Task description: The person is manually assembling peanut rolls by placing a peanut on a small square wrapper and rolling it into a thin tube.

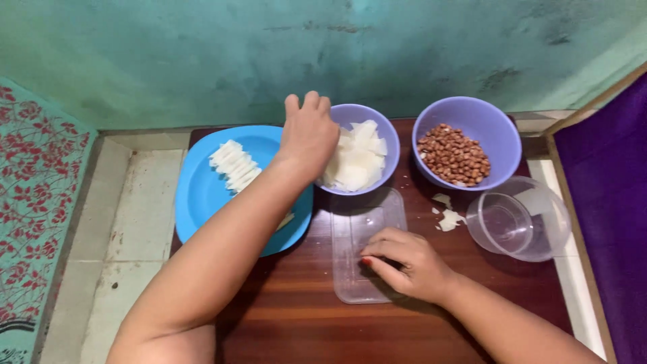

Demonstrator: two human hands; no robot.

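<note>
While the right hand [408,264] lies nearest the viewer, fingers curled loosely and pressing down on a clear rectangular lid [360,232] flat on the dark wooden table [303,317], nothing is pinched in it. Just right of the lid sit a few white scraps [447,217] and an empty clear round container [519,219], tipped on its side. Farther back, the left hand [309,135] reaches over the rim of the lilac bowl [371,116] of flat white slices [358,162]; its fingers curl downward toward the pieces, and whether they grip one cannot be told from this angle. Left of that bowl, a blue plate [202,195] carries a short stacked row of cut white strips [234,165]. Farthest right, a second lilac bowl [482,121] holds brown peanuts [455,158]. By this evidence, cutting appears partly done: most slices remain in the bowl, few strips are stacked, and the clear container is unfilled.
</note>
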